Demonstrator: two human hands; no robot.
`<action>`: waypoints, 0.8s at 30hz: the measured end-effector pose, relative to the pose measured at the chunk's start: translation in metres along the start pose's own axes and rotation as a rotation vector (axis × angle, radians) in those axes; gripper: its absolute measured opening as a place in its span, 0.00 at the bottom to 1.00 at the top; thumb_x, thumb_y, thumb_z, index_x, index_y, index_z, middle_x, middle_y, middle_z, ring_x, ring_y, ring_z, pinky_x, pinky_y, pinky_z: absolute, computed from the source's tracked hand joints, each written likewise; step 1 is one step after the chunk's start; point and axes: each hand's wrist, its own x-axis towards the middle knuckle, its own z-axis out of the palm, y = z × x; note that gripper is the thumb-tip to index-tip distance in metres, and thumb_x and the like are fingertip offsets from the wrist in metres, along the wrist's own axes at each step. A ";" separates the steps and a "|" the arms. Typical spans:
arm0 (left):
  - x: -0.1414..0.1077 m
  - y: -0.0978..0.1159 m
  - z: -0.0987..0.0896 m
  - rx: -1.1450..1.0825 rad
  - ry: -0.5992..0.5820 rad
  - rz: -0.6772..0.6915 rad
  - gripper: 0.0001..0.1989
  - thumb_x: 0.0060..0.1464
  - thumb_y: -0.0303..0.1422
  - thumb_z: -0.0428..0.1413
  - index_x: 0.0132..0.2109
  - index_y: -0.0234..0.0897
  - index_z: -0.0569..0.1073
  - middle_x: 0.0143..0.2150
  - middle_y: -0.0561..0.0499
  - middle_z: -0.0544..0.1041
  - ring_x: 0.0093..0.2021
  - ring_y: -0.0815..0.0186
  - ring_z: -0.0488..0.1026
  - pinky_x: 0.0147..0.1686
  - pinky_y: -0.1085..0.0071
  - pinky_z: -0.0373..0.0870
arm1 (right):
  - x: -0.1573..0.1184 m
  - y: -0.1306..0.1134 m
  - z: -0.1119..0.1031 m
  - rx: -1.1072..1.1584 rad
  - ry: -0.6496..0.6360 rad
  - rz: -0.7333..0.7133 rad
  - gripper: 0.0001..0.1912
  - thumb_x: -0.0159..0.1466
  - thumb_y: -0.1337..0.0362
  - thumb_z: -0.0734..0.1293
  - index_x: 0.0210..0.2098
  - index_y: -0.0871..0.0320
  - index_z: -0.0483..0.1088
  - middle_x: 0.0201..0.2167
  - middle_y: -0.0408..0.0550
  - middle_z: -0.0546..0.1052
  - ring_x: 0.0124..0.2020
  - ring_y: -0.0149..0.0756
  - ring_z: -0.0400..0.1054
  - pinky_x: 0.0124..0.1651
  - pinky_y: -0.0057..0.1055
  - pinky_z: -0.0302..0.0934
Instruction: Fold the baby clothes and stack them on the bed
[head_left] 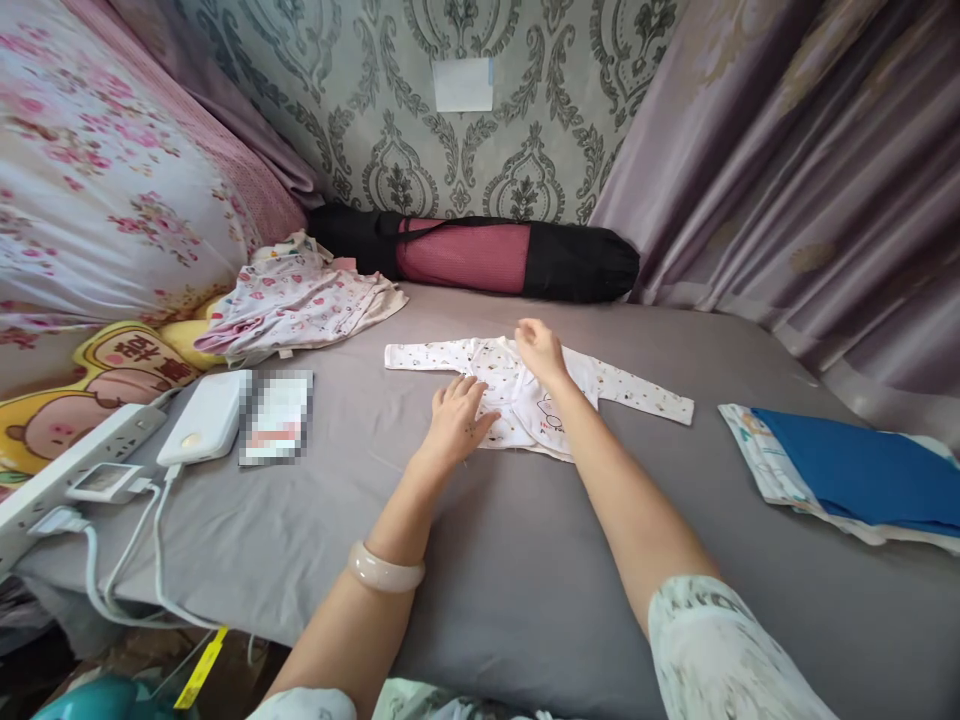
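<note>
A small white long-sleeved baby shirt (499, 385) lies on the grey bedsheet (480, 560), sleeves stretched out to both sides. It has a scattered print and a cartoon figure on the front. My left hand (456, 418) rests at the shirt's left front, palm down with the fingers apart. At the neckline is my right hand (540, 352), its fingers curled together. Whether cloth is between those fingers is hidden. My right forearm covers part of the shirt's right front.
Folded cloths, blue on top (877, 475), lie at the right. On the left are a crumpled printed garment (300, 300), a white power bank (206, 418), a blurred packet (277, 415), a power strip (75, 470) and cables. A black-and-pink rolled bag (465, 255) lies along the wall.
</note>
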 end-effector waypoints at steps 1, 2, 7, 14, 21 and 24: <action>0.000 0.002 0.002 -0.021 0.047 0.043 0.19 0.62 0.37 0.51 0.59 0.41 0.64 0.65 0.43 0.64 0.65 0.54 0.58 0.61 0.53 0.53 | -0.006 0.001 -0.009 0.015 0.002 0.035 0.18 0.68 0.62 0.55 0.51 0.61 0.69 0.50 0.52 0.76 0.53 0.35 0.68 0.53 0.28 0.59; 0.001 0.004 0.003 -0.040 0.064 0.075 0.16 0.62 0.36 0.51 0.56 0.42 0.67 0.62 0.43 0.67 0.61 0.56 0.63 0.59 0.56 0.57 | -0.014 0.002 -0.016 0.023 -0.031 0.065 0.15 0.67 0.63 0.57 0.46 0.60 0.71 0.44 0.50 0.78 0.48 0.36 0.70 0.49 0.28 0.61; -0.001 0.018 0.003 -0.002 -0.022 0.102 0.08 0.58 0.34 0.53 0.44 0.40 0.73 0.51 0.45 0.73 0.53 0.54 0.67 0.51 0.58 0.63 | -0.067 0.003 -0.026 -0.028 -0.325 0.081 0.08 0.61 0.59 0.63 0.35 0.56 0.70 0.31 0.43 0.76 0.31 0.33 0.69 0.33 0.25 0.59; 0.002 0.005 0.015 -0.050 -0.091 0.254 0.12 0.57 0.29 0.52 0.48 0.37 0.72 0.54 0.44 0.72 0.55 0.59 0.67 0.55 0.64 0.64 | -0.101 0.011 -0.025 -0.173 -0.435 0.007 0.13 0.54 0.66 0.66 0.40 0.57 0.67 0.41 0.47 0.74 0.40 0.35 0.67 0.38 0.25 0.57; 0.004 -0.005 0.025 0.010 -0.110 0.270 0.17 0.60 0.31 0.49 0.56 0.39 0.70 0.62 0.43 0.67 0.63 0.58 0.61 0.61 0.60 0.60 | -0.098 0.018 -0.033 -0.040 -0.401 -0.015 0.10 0.58 0.68 0.62 0.38 0.58 0.71 0.36 0.45 0.76 0.37 0.33 0.68 0.37 0.25 0.57; 0.003 -0.002 0.022 0.010 -0.105 0.249 0.18 0.59 0.29 0.49 0.55 0.39 0.71 0.62 0.44 0.67 0.62 0.58 0.62 0.60 0.61 0.61 | -0.102 0.011 -0.036 -0.034 -0.391 -0.050 0.11 0.59 0.68 0.63 0.41 0.57 0.72 0.38 0.45 0.76 0.38 0.33 0.68 0.38 0.24 0.57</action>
